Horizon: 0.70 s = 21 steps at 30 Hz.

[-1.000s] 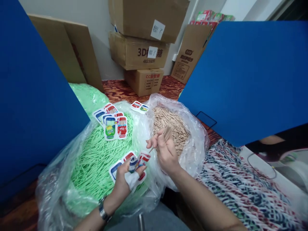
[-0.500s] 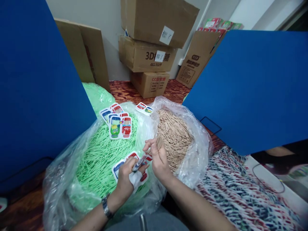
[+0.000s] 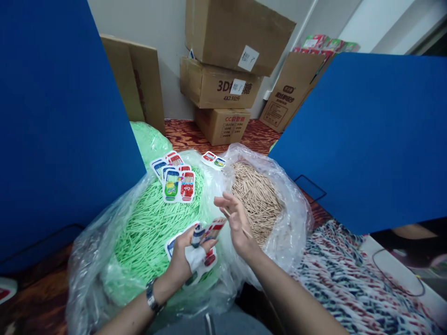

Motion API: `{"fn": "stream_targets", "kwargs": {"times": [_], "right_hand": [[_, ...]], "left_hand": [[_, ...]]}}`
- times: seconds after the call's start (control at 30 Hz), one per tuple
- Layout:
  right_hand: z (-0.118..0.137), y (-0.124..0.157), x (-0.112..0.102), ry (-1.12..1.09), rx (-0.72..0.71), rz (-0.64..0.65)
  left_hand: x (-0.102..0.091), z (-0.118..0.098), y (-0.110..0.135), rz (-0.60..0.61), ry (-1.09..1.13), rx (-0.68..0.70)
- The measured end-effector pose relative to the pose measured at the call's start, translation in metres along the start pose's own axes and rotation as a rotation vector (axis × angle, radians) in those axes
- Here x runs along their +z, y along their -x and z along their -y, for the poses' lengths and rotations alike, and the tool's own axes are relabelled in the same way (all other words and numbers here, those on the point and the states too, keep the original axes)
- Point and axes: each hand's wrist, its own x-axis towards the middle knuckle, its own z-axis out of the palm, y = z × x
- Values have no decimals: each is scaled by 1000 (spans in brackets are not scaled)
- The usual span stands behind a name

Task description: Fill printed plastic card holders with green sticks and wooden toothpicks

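My left hand [image 3: 186, 258], with a white bandage on the thumb, grips a printed card pouch [image 3: 206, 232] above a clear bag of green sticks [image 3: 146, 232]. My right hand [image 3: 237, 223] hovers just right of the pouch, fingers partly spread, with one thin tan stick [image 3: 237, 222] lying across them. Behind it sits a clear bag of tan sticks [image 3: 256, 195]. More printed card pouches [image 3: 176, 184] lie on top of the green sticks, and another pair [image 3: 213, 159] rests between the two bags.
Blue boards stand at left [image 3: 59, 121] and right [image 3: 366, 135]. Stacked cardboard boxes [image 3: 226, 79] line the far wall, and a flat cardboard sheet [image 3: 139, 83] leans there. A patterned cloth [image 3: 349, 274] covers the lower right. Another green bundle [image 3: 148, 139] lies behind.
My right hand lifted off the tan stick pile and moved beside the pouch, opening its fingers with one stick left across them. My left hand kept hold of the pouch. The view shifted slightly.
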Motion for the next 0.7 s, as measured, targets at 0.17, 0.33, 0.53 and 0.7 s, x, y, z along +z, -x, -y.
{"fn": "stream_targets", "kwargs": {"times": [0.17, 0.33, 0.53, 0.7], "right_hand": [[-3, -7, 2, -30, 81, 93], [4, -20, -10, -176, 206, 217], [17, -26, -21, -55, 281, 485], [13, -26, -14, 181, 174, 549]], "left_hand": [[-5, 1, -2, 15, 49, -25], [-20, 1, -2, -32, -200, 132], [-32, -3, -1, -25, -366, 326], [-35, -1, -1, 27, -390, 438]]}}
